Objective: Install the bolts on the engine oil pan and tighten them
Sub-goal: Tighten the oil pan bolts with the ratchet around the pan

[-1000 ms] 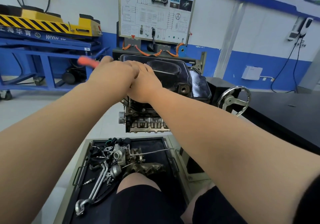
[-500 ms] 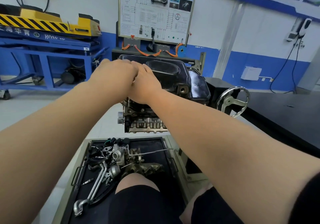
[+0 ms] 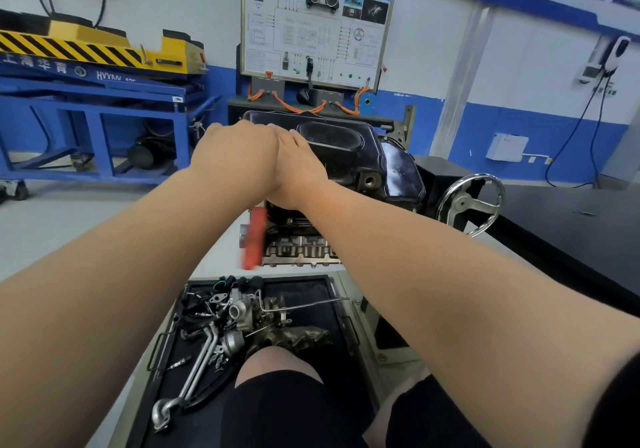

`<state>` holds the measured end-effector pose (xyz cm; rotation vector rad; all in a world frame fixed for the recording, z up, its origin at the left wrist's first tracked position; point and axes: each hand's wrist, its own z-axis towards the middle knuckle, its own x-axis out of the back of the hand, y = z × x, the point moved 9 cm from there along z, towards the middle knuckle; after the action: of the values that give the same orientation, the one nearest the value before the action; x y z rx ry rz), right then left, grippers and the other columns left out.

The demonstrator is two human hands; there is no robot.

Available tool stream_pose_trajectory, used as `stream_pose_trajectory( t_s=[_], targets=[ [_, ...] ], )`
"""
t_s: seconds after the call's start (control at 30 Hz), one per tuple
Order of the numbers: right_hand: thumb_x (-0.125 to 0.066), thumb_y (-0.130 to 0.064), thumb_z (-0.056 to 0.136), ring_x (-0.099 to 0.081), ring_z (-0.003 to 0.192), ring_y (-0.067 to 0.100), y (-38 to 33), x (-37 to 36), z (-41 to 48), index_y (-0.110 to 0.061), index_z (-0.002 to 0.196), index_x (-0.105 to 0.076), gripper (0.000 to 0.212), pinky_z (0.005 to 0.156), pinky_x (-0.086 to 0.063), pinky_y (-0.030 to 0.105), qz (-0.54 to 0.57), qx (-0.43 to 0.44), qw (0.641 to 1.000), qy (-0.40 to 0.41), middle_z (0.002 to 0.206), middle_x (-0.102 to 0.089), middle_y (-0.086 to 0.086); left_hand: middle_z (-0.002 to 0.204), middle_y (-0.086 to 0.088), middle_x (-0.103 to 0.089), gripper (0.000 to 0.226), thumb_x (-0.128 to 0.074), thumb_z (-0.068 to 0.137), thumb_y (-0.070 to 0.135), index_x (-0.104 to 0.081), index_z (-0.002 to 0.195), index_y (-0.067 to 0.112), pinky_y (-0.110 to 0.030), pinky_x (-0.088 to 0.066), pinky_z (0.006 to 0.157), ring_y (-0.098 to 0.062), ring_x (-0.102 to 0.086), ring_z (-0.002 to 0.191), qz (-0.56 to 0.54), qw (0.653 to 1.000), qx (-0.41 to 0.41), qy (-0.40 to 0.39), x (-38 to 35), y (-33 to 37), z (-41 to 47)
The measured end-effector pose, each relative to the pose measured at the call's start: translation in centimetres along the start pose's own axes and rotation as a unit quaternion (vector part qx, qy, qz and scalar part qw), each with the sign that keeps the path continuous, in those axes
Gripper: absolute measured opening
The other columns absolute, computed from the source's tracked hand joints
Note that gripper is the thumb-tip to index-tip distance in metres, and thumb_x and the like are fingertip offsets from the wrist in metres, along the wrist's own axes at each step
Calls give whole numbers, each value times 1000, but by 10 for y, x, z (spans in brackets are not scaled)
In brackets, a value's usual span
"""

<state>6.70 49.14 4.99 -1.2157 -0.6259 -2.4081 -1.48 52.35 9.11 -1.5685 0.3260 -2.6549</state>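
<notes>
Head view, hands [image 3: 273,165] together hiding oil pan [image 3: 341,156] edge; orange handle [image 3: 253,239] below, parts tray [image 3: 308,291]

Parts tray [image 3: 311,312], handwheel [image 3: 464,203], training board [image 3: 311,32], blue stand [image 3: 97,101]

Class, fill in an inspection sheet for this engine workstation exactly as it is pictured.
Surface: black tray below the engine.
Job's things: black oil pan on top; blurred red-handled tool beneath the hands; bolts not visible.
Clutter: loose metal parts and a bent pipe in the tray.
Grips: left hand and right hand together at the pan's near edge; each grip hidden.
Cables: orange leads under the training board; black cable on the right wall.
Surroundings: blue lift table, handwheel.
</notes>
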Motion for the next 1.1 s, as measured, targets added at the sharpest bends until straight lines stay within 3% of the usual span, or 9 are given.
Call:
stream_pose_trajectory(
  t_s=[0.23, 0.37, 0.53, 0.63, 0.73, 0.8, 0.9, 1.03, 1.1],
  targets=[
    [-43, -41, 92, -12, 143, 17, -3, 8, -2, -16, 151, -19, 68, 118, -2, 39, 35, -11, 999, 13, 154, -22, 1, 116, 3, -57, 34, -60, 88, 12, -53, 118, 26, -37, -34, 97, -22, -52, 109, 100, 985, -134, 46, -5, 6, -4],
    [-36, -34, 94, -5, 145, 22, -6, 1, -2, -15, 151, -19, 62, 118, -2, 43, -5, 7, 1000, -12, 157, -18, 7, 90, -4, -57, 21, -49, 95, 26, -51, 114, 17, -35, -33, 73, -26, -53, 84, 53, 996, -59, 45, -2, -3, 5],
    [-51, -25, 90, -5, 144, 19, -3, 0, -1, -14, 152, -14, 73, 117, 3, 38, -27, 13, 1000, -5, 155, -16, 4, 65, -2, -36, 27, -44, 93, 42, -44, 87, 15, -34, -32, 62, -23, -47, 73, -24, 999, 31, 24, -7, -8, 2],
    [-50, -34, 89, -5, 144, 17, -1, -2, 0, -14, 152, -15, 74, 116, 3, 38, 7, 1, 1000, -11, 156, -16, 3, 67, 2, -39, 7, -52, 91, 22, -52, 94, 16, -37, -34, 71, -23, -46, 77, -26, 1000, 8, 15, -6, -3, 5],
    [-45, -47, 90, -8, 144, 17, -2, 1, -1, -15, 151, -17, 75, 118, 0, 40, 37, -11, 999, -2, 157, -19, 1, 93, 2, -55, 33, -63, 82, 9, -57, 111, 23, -42, -34, 93, -25, -53, 101, 69, 996, -54, -7, -9, -2, 3],
    [-45, -50, 90, -10, 144, 18, -4, 4, -3, -15, 150, -21, 74, 118, -1, 40, 44, -4, 999, 4, 156, -21, 0, 106, 2, -57, 33, -64, 83, 15, -55, 113, 24, -41, -33, 97, -24, -51, 107, 96, 992, -83, 18, -9, -3, -1],
    [-42, -40, 94, -8, 145, 20, -5, 8, -7, -13, 151, -20, 66, 117, 0, 40, 25, 8, 1000, 5, 157, -18, 2, 91, 2, -56, 19, -54, 92, 32, -57, 108, 21, -40, -34, 97, -23, -53, 96, 89, 992, -68, 56, -9, -12, 0],
    [-51, -33, 89, -7, 145, 22, -9, 9, -8, -15, 150, -19, 71, 118, -1, 44, 31, 17, 999, -11, 156, -18, 4, 62, 2, -41, 41, -40, 92, 56, -50, 84, 17, -37, -36, 72, -15, -39, 57, 45, 999, 2, 21, -13, -17, -2],
    [-57, -27, 88, -6, 145, 22, -7, 11, -8, -15, 150, -18, 74, 118, 0, 43, 45, 17, 999, -12, 156, -18, 5, 62, -2, -39, 49, -37, 88, 64, -44, 84, 16, -35, -33, 61, -17, -39, 56, 5, 999, 48, 12, -15, -17, -7]
  ],
)
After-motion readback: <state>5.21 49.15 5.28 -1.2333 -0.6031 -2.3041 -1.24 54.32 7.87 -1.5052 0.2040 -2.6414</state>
